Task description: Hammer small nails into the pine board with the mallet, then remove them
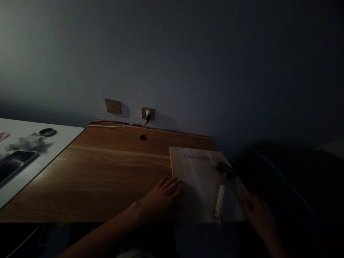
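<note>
On the desk (107, 175)'s right end lies the board (195, 190), my left hand (166, 193) at one edge, fingers loosely spread; my right hand (259, 213)'s grip is too dark to tell. The specks (201, 156) seem done, the hammer (220, 197) lies unheld; what's left doesn't show.

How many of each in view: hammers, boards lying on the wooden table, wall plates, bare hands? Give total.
Hammer: 1
Board: 1
Wall plates: 2 (left plate, plate with the plug)
Bare hands: 2 (left hand, right hand)
Total: 6
</note>
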{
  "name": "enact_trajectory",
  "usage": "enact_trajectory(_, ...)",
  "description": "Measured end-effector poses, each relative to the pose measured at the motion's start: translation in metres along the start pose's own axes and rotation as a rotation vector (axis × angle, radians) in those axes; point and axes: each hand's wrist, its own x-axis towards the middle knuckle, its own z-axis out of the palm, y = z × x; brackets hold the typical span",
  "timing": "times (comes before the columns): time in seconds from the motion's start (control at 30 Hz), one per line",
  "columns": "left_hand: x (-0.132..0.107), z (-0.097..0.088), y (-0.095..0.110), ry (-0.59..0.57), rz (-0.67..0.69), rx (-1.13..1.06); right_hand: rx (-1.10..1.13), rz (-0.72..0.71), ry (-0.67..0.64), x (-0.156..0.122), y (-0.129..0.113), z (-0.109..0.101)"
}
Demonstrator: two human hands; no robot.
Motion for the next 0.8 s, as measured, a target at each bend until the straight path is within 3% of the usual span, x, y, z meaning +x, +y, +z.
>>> enact_trajectory(0.17, 0.003, -0.003, 0.013, -0.015, 0.033, -0.076, 0.057, 0.106, -0.112, 0.005, 0.005, -0.002)
enact_trajectory(0.3, -0.001, -0.003, 0.007, 0.000, -0.022, -0.055, 0.024, 0.154, -0.124, 0.000, 0.000, -0.004)
enact_trajectory(0.4, -0.018, -0.009, -0.002, 0.007, -0.055, -0.009, 0.027, 0.122, -0.119, -0.008, -0.012, -0.005)
enact_trajectory(0.6, -0.082, -0.042, -0.021, 0.103, -0.177, 0.015, 0.025, -0.075, -0.091, -0.037, -0.064, 0.003)
enact_trajectory(0.8, -0.151, -0.079, -0.041, 0.135, -0.276, 0.119, 0.034, -0.508, -0.059, -0.075, -0.125, 0.008)
